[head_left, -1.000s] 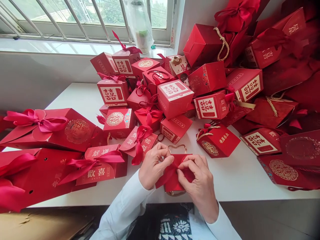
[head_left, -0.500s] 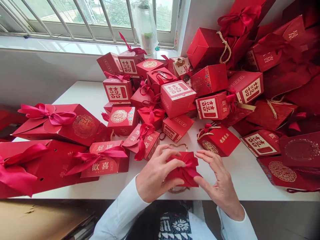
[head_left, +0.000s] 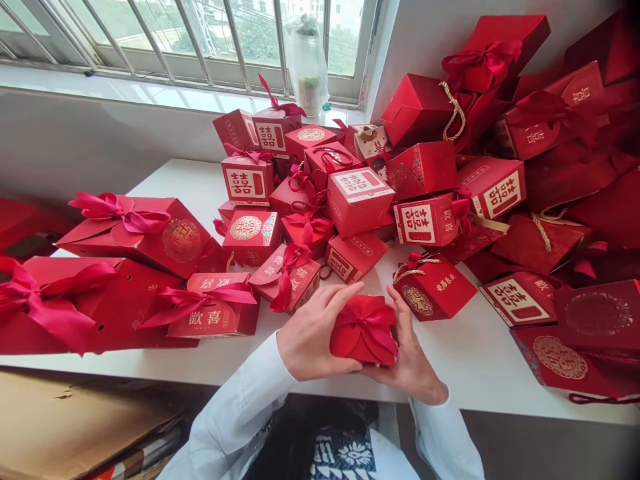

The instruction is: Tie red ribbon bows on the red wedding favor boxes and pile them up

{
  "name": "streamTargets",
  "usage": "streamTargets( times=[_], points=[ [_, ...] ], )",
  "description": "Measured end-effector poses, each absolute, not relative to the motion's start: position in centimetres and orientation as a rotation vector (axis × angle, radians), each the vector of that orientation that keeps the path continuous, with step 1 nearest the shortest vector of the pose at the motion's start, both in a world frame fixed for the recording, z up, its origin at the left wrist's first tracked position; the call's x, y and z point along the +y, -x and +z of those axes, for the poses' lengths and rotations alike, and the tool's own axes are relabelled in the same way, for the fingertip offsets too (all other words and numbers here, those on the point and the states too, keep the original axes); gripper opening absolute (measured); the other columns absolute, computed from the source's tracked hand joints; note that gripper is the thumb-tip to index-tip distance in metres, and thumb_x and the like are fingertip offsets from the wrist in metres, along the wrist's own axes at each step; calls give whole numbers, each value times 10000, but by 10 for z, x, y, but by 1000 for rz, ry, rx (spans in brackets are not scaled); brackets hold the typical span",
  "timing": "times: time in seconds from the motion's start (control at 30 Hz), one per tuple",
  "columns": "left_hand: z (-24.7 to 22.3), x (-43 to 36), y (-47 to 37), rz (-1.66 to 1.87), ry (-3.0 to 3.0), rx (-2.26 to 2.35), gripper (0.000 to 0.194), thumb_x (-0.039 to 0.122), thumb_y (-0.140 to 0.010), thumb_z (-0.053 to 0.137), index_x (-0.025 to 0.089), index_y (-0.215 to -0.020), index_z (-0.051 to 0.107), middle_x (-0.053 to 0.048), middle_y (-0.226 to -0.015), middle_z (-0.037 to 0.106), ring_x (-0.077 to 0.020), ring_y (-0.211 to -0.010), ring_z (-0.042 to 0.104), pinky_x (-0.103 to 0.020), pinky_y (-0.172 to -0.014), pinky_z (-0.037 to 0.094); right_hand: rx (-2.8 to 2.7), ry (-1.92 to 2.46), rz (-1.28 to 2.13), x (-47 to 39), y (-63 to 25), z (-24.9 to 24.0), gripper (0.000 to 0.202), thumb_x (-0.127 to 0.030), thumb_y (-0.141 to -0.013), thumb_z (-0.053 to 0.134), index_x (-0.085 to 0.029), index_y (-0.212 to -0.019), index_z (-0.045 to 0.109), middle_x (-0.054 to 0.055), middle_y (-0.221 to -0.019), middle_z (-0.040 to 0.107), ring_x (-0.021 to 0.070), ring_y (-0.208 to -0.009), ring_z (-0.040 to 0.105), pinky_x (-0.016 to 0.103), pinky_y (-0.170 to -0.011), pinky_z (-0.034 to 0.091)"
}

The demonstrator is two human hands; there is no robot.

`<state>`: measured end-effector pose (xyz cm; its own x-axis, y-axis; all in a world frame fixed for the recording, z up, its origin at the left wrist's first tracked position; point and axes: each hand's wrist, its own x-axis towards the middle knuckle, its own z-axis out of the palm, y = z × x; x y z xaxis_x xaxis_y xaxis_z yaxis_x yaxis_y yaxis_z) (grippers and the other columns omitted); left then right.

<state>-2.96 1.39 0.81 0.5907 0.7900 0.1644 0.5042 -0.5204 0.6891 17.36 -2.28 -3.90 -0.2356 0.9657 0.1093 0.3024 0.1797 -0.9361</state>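
The left hand (head_left: 313,337) and the right hand (head_left: 413,353) cup opposite sides of a small red cardboard box with folded top flaps (head_left: 350,343), fingers curved, thumbs at its near side; how firmly they press, I cannot tell. A glossy crimson ribbon bow (head_left: 367,322) sits on top, between the hands. The box is close to the front edge of a smooth white tabletop (head_left: 465,370), which runs just below the wrists. To the right of the right hand, a bare stretch of white opens out, ending at a red patterned box with a round gold emblem (head_left: 560,357). Left of the left hand, only a narrow bare strip separates the front edge from a flat red box with a ribbon and pale characters (head_left: 213,323). Room ahead is tight: a red box tied with crimson ribbon (head_left: 285,277) lies just beyond the left hand, and a red box with gold rope (head_left: 435,287) just beyond the right fingertips. Farther out, a crowded heap of red boxes (head_left: 360,200) reaches back toward a white windowsill (head_left: 165,93) under a barred window (head_left: 200,40).
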Motion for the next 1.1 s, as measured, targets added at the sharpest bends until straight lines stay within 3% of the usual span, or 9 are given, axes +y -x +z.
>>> streamTargets(
  times=[0.17,0.33,0.5,0.67,0.77,0.83,0.97,1.03,1.1],
  points=[
    [7,13,32,515,-2303,970,977,412,-632,808,207,-1433,289,-168,-1361,403,-330,-1288,373,-502,-1078,354,-1830,1206,993,-16,-177,-39,1045,-273,-634,795,-272,-1457,153,111,-1466,321,284,-1291,430,423,-1061,394],
    [-9,6,33,524,-2300,981,1267,384,-531,874,232,-1499,70,-202,-1484,201,-363,-1392,211,-523,-1099,319,-1827,1246,1009,-18,-182,-52,1013,-278,-623,791,-240,-1435,186,121,-1427,374,284,-1261,465,410,-1030,429],
    [5,-14,26,482,-2255,1184,1213,320,-531,882,225,-1487,141,-188,-1384,340,-345,-1280,391,-499,-1038,405,-1916,1272,932,-29,-185,-38,911,-303,-644,769,-216,-1390,253,133,-1348,454,282,-1153,558,395,-947,502],
    [57,-68,36,433,-2204,1504,1162,371,-472,898,268,-1449,279,-162,-1389,366,-365,-1262,400,-501,-1000,456,-2156,1005,827,-39,-174,5,819,-282,-731,716,-236,-1423,280,125,-1393,444,300,-1241,507,365,-963,505],
    [86,-104,48,521,-2184,1763,1006,286,-590,832,346,-1438,294,-104,-1379,411,-337,-1270,408,-466,-990,480,-2205,690,851,-37,-148,28,731,-199,-814,623,-273,-1451,271,100,-1441,398,295,-1319,423,387,-1028,452],
    [102,-127,60,607,-2137,1937,897,259,-662,766,376,-1427,313,-74,-1344,452,-299,-1226,468,-399,-949,519,-2225,504,945,-36,-125,38,752,-244,-842,606,-291,-1478,209,91,-1474,358,308,-1340,390,428,-1043,435],
    [137,-178,99,695,-1860,2338,821,415,-656,770,416,-1377,379,-19,-1336,484,-249,-1107,576,-306,-845,563,-2247,285,1066,-34,-84,41,890,-439,-805,654,-326,-1499,107,81,-1522,275,365,-1350,356,513,-1018,444],
    [159,-205,129,694,-1725,2577,904,593,-574,777,421,-1369,383,19,-1313,527,-249,-1091,588,-314,-868,546,-2265,236,1033,-29,-72,30,831,-453,-821,630,-302,-1493,165,100,-1488,339,368,-1317,406,516,-993,468],
    [178,-230,165,540,-1649,2880,932,767,-571,649,390,-1382,386,50,-1281,566,-210,-978,629,-328,-867,524,-2313,199,960,-22,-63,10,666,-354,-866,588,-280,-1454,286,108,-1375,484,324,-1231,512,455,-945,517]
  ],
)
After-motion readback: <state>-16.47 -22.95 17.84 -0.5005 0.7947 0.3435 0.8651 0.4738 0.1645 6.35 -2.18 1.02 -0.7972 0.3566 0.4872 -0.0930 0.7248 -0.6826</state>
